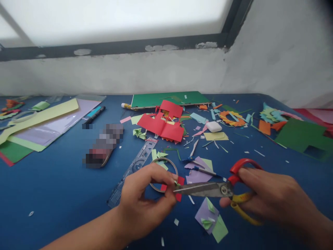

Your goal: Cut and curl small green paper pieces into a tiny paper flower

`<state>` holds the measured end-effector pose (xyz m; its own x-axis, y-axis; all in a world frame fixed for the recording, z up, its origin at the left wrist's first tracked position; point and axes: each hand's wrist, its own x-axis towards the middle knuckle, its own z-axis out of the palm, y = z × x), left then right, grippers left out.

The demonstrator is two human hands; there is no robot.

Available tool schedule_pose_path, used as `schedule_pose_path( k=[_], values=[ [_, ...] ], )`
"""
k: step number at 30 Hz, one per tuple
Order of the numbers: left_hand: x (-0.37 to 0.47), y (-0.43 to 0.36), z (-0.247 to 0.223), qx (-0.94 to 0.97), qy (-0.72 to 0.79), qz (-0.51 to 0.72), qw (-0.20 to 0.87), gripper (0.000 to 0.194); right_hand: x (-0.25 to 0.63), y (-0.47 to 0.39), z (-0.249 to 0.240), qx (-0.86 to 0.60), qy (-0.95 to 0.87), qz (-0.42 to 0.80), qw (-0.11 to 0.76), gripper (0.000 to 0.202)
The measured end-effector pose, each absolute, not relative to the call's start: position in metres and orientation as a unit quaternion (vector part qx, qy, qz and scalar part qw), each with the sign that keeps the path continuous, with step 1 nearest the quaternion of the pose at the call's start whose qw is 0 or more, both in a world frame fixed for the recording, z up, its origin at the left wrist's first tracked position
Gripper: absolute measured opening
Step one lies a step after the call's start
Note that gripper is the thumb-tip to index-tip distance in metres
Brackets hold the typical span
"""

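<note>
My right hand (273, 198) grips scissors (208, 189) with one red and one yellow handle. Their blades point left and look nearly closed, with the tips at the fingertips of my left hand (148, 201). Thumb and forefinger of that hand are pinched on a small piece of green paper (178, 185), mostly hidden by the fingers. Behind them lies a roll of tape (177, 168) with red paper scraps (180, 180) by it. A clear ruler (132, 170) lies slantwise left of the roll. Purple paper (200, 210) with green folded bits is below the scissors.
Cut red paper (166, 126) lies mid-table before a green board (169, 99). Around it are pens (208, 171), a white case (213, 126) and an orange paper ring (231, 118). A blurred-out object (104, 146) and paper sheets (59, 123) lie left, green card (304, 137) right.
</note>
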<state>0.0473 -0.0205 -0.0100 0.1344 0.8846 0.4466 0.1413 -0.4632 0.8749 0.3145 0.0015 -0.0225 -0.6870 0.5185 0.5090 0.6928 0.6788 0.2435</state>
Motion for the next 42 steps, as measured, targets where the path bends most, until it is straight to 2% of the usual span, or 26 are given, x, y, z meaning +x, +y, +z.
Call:
schedule_pose_path(
  k=[10, 17, 42],
  values=[
    [0.0524, -0.0191, -0.0064, 0.568, 0.394, 0.566, 0.45, 0.027, 0.3142, 0.0022, -0.0257, -0.353, -0.876, -0.267, 0.194, 0.048],
    [0.0527, -0.0193, -0.0045, 0.565, 0.4, 0.573, 0.44, 0.024, 0.3095, 0.0065, -0.0269, -0.376, -0.849, -0.289, 0.234, 0.057],
    [0.0529, -0.0238, -0.0046, 0.592, 0.374, 0.57, 0.43, 0.025, 0.3053, 0.0045, -0.0257, -0.371, -0.854, -0.279, 0.237, 0.049]
  ],
)
